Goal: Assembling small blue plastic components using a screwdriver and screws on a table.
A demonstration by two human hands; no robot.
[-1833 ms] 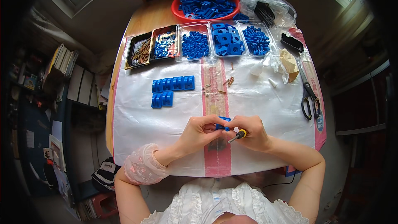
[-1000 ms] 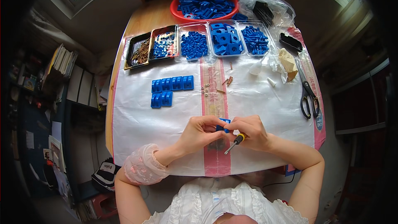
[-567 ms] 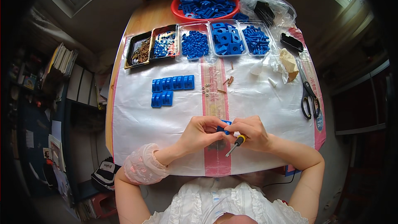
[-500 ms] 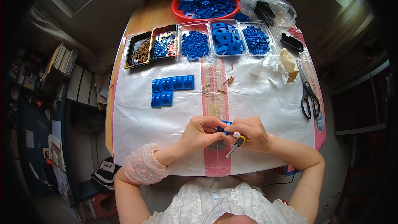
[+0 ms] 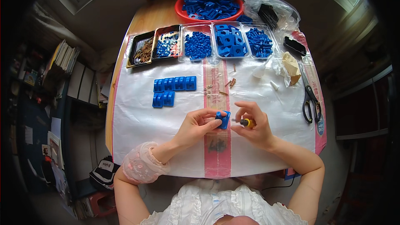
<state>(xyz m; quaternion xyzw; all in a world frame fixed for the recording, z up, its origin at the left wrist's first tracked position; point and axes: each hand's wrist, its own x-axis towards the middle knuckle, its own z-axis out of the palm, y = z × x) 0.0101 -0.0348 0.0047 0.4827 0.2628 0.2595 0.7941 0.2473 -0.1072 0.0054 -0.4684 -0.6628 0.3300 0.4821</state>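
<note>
My left hand (image 5: 199, 126) pinches a small blue square plastic block (image 5: 223, 119) just above the white sheet near the table's front. Right beside it, my right hand (image 5: 255, 126) grips a small screwdriver with a yellow and black handle (image 5: 247, 122), lying level with its tip pointed left at the block. A row of finished blue blocks (image 5: 175, 84) lies to the upper left, with two more blue blocks (image 5: 163, 99) under it. Loose screws (image 5: 217, 88) lie scattered on the pink stripe beyond my hands.
Along the far side stand trays of brown screws (image 5: 142, 50), mixed small parts (image 5: 167, 46) and blue pieces (image 5: 227, 41), behind them a red bowl (image 5: 181, 13) of blue parts. Scissors (image 5: 309, 98), a black case (image 5: 295, 46), plastic bag (image 5: 271, 12) and crumpled paper (image 5: 289, 66) lie at right.
The screwdriver has swung from pointing down toward me to lying level against the blue block. Both hands stay in about the same spot.
</note>
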